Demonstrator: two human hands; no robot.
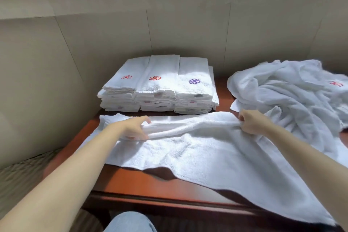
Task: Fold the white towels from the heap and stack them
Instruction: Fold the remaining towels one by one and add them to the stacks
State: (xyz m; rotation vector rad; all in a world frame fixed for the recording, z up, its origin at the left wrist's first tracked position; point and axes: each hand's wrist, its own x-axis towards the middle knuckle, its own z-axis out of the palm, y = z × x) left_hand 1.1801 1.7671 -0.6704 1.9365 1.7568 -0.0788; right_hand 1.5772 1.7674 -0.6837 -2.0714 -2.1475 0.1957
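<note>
A white towel [197, 152] lies spread across the reddish wooden table [143, 181], its near right corner hanging over the front edge. A long ridge of cloth runs across its far part. My left hand [134, 128] grips the left end of that ridge, fingers curled round the fold. At the right end, my right hand [252, 121] pinches the cloth. Behind the towel stand three side-by-side stacks of folded white towels [158, 84] with red and purple emblems. The heap of unfolded white towels [290, 96] lies at the right.
Beige wall panels [113, 39] close in the table at the back and left, with a window ledge above. A knee in blue jeans [130, 222] shows below the table's front edge. Striped carpet [22, 171] lies at the lower left.
</note>
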